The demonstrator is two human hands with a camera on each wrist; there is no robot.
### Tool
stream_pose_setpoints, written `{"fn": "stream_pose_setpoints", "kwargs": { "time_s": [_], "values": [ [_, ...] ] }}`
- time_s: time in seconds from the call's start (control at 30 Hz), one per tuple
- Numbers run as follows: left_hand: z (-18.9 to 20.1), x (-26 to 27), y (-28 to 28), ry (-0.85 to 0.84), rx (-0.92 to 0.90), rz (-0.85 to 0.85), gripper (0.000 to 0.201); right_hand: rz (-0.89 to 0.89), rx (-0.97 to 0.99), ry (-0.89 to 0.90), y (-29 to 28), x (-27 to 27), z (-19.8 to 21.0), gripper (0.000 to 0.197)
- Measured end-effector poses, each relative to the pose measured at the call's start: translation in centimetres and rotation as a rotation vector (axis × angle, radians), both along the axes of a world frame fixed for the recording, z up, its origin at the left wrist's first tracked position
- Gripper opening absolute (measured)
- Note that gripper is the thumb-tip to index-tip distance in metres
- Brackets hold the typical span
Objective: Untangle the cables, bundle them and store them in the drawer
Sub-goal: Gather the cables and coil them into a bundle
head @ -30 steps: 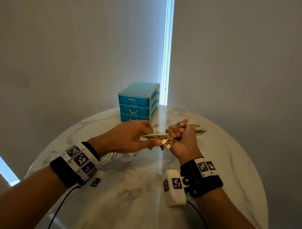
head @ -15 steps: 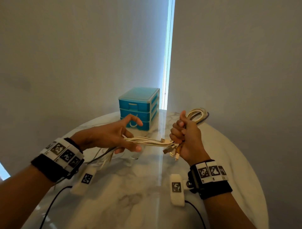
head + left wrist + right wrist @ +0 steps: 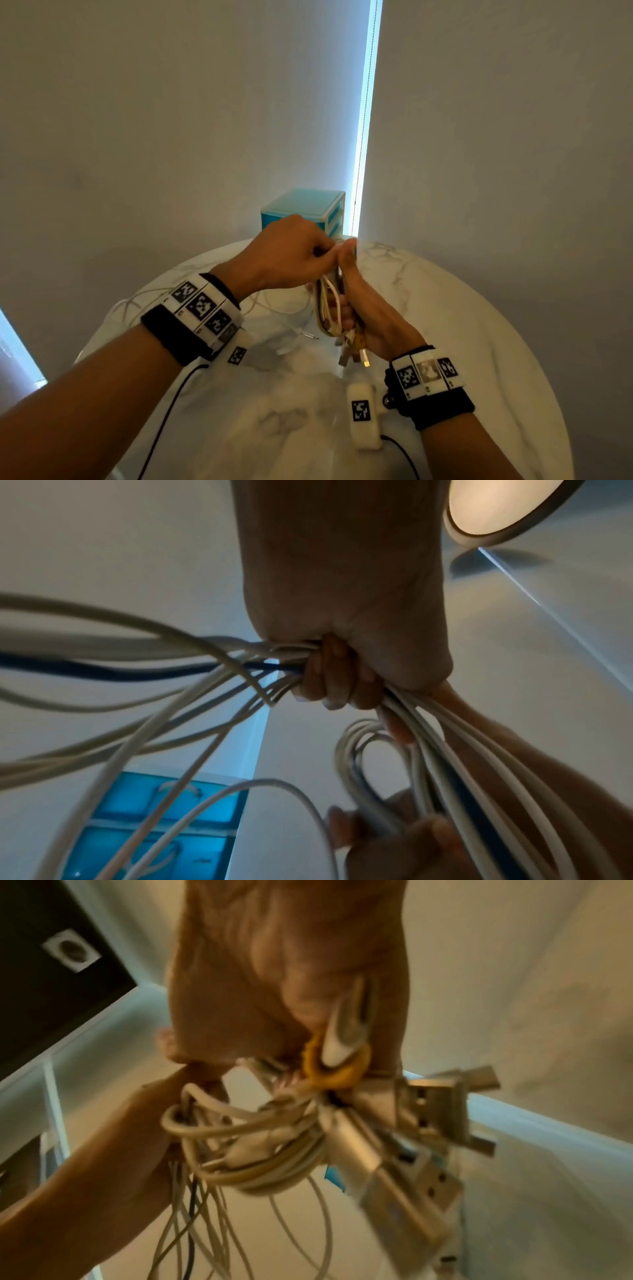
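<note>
A bundle of white cables (image 3: 329,305) with one dark strand hangs in the air above the round marble table (image 3: 445,308). My right hand (image 3: 363,308) grips the folded bundle upright, its USB plugs (image 3: 352,356) dangling below the fist. My left hand (image 3: 294,253) grips the loose cable strands (image 3: 205,669) at the top of the bundle, touching the right hand. In the right wrist view the cable loops (image 3: 246,1139) and metal plugs (image 3: 421,1123) crowd under the fist. The blue drawer unit (image 3: 308,205) stands behind the hands, its drawers closed.
Loose cable tails (image 3: 150,298) trail from the left hand down onto the table's left side. The drawer unit sits at the table's far edge against the grey wall. A bright slit of light (image 3: 364,137) runs down the wall.
My left hand has swung up and right from a stretched-out position to meet the right hand at the bundle's top. The right hand turned the bundle upright.
</note>
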State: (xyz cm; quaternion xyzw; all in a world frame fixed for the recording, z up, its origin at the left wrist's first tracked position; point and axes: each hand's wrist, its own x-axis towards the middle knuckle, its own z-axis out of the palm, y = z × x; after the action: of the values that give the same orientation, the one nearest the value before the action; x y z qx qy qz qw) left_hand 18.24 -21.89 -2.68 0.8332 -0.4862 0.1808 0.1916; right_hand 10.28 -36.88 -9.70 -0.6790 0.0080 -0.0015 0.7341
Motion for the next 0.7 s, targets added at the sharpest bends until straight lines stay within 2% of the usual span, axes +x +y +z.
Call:
{"fn": "stream_pose_setpoints", "kwargs": {
  "time_s": [0.07, 0.13, 0.17, 0.23, 0.3, 0.33, 0.47, 0.53, 0.6, 0.7],
  "values": [
    [1.1, -1.2, -1.5, 0.079, -0.042, -0.054, 0.051, 0.139, 0.057, 0.046, 0.2, 0.4, -0.9, 0.094],
    [1.4, -1.9, -3.2, 0.117, -0.043, -0.045, 0.042, 0.286, 0.192, 0.068, 0.6, 0.6, -1.6, 0.099],
    [1.3, -1.9, -3.9, 0.12, -0.026, -0.025, 0.042, 0.333, 0.268, 0.076, 0.7, 0.6, -1.8, 0.09],
    [0.9, -1.5, -4.7, 0.128, 0.017, 0.014, 0.045, 0.411, 0.367, 0.083, 0.3, 0.5, -2.1, 0.051],
    [0.8, -1.1, -5.1, 0.171, 0.058, 0.042, 0.049, 0.44, 0.37, 0.099, -0.5, 0.4, -1.8, 0.015],
    [0.8, -0.9, -5.1, 0.208, 0.078, 0.05, 0.05, 0.456, 0.372, 0.127, -0.9, 0.4, -1.8, 0.009],
    [1.6, 0.0, -3.7, 0.454, 0.196, -0.055, 0.036, 0.34, 0.381, 0.18, -2.9, 0.8, -1.9, 0.019],
    [2.0, 0.9, -2.4, 0.508, 0.211, -0.098, 0.047, 0.282, 0.447, 0.187, -3.9, 0.8, -2.2, 0.022],
    [1.9, 1.5, -1.8, 0.429, 0.175, -0.07, 0.059, 0.288, 0.466, 0.212, -3.9, 0.7, -2.1, 0.024],
    [1.1, 1.3, -2.5, 0.278, 0.22, -0.051, 0.063, 0.308, 0.378, 0.214, -2.9, 0.6, -1.8, 0.021]
  ]
}}
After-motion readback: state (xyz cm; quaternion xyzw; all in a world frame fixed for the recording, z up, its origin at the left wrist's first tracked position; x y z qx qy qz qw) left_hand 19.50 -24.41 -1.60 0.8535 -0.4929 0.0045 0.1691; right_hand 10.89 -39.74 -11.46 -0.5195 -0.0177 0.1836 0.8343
